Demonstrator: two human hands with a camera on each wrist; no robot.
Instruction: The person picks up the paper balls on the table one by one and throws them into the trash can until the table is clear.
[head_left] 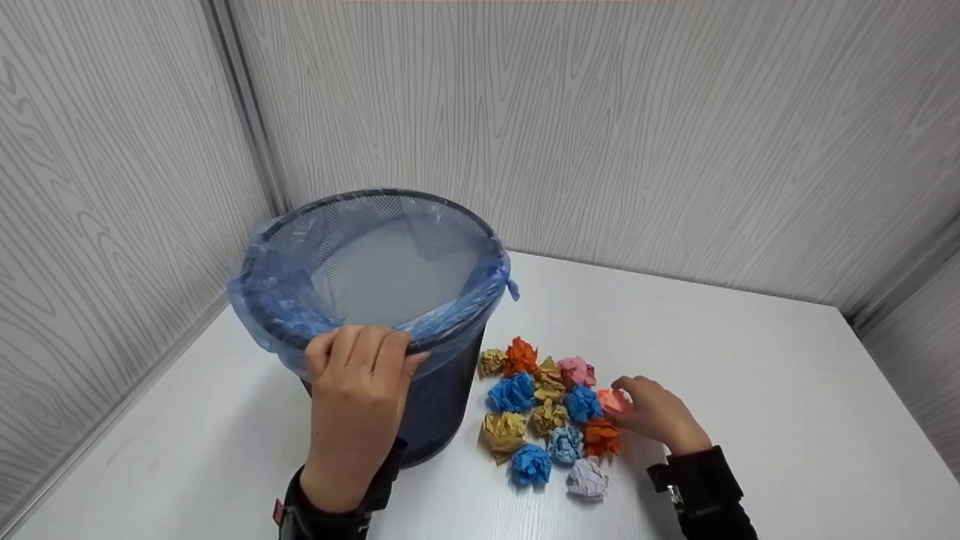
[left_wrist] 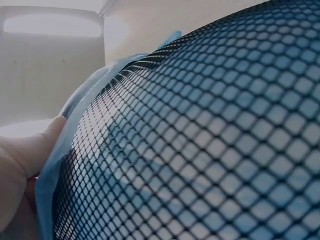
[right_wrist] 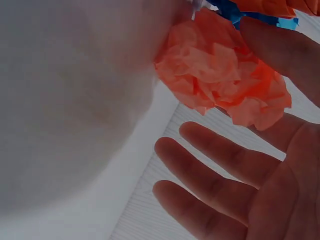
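A mesh wastebasket [head_left: 442, 405] lined with a blue bag [head_left: 274, 304] is being gripped at its near rim by the left hand [head_left: 356, 382], fingers curled over the edge. A salmon paper ball [head_left: 613, 400], lying on the white table [head_left: 787, 420] at the right edge of a pile of crumpled paper balls [head_left: 544, 416], is being pinched between the thumb and forefinger of the right hand [head_left: 660, 416], the other fingers being spread.

Left hand [head_left: 358, 379] raised at about eleven o'clock, fingers hooked forward over an edge, thumb out toward three o'clock; forearm rose steeply from a dark cuff. Right hand [head_left: 655, 412] lay low at about four o'clock, pointed toward nine o'clock; fingers [right_wrist: 220, 160] spread and only slightly bent, thumb and forefinger closing in a light pinch; wrist in a dark sleeve.
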